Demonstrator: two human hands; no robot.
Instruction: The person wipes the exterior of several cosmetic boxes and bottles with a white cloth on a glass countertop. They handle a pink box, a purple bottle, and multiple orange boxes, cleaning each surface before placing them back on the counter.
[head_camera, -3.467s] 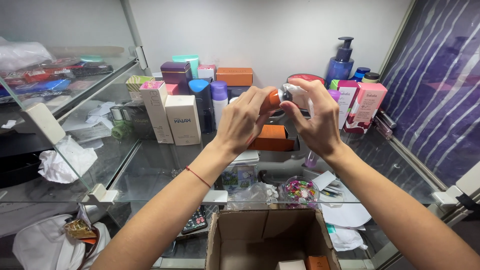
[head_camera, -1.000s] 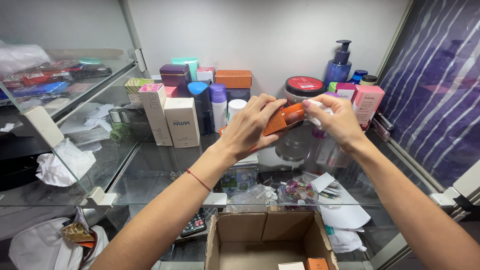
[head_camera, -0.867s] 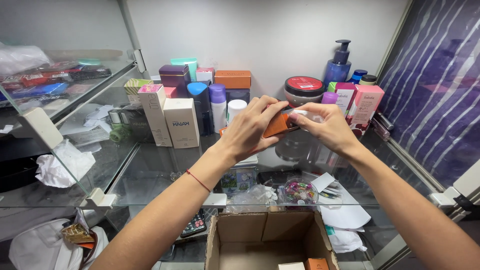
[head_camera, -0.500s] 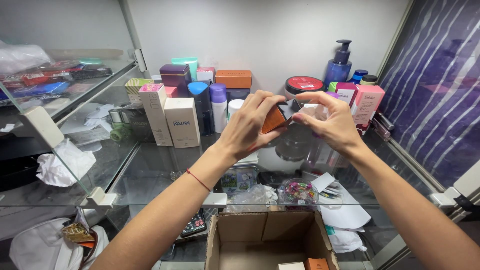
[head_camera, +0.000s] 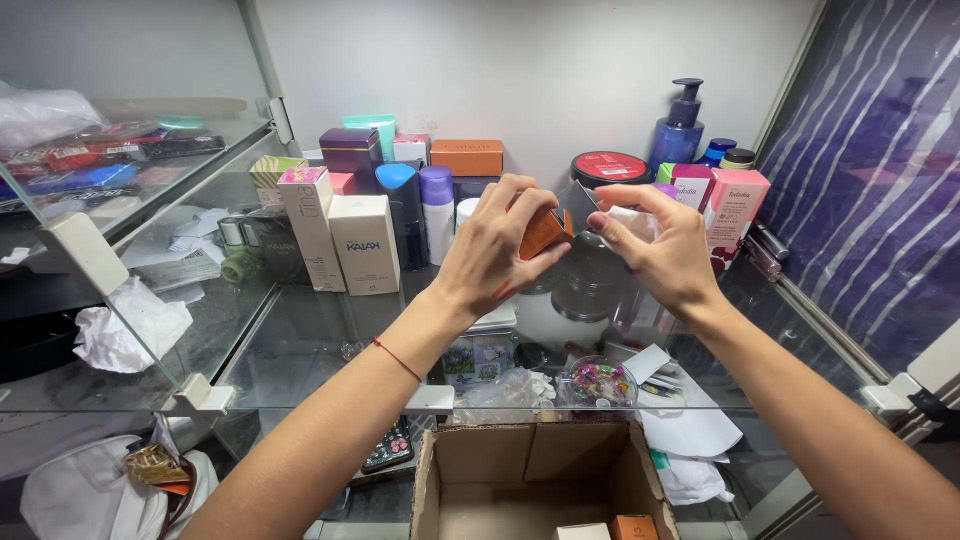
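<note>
Left hand (head_camera: 500, 250) grips orange box (head_camera: 543, 232) above glass shelf (head_camera: 300, 340), at 12 o'clock from carton (head_camera: 530, 480). Right hand (head_camera: 655, 245) now pinches its open flap (head_camera: 580, 203); half a second ago flap was lower.

Bare forearms; thin red, seemingly string bracelet (head_camera: 399, 360) on left wrist

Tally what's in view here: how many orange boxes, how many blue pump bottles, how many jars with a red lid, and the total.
Orange boxes: 3 (held orange box, rear orange box, lower orange box)
Blue pump bottle: 1
Red-lidded jar: 1
Total: 5
</note>
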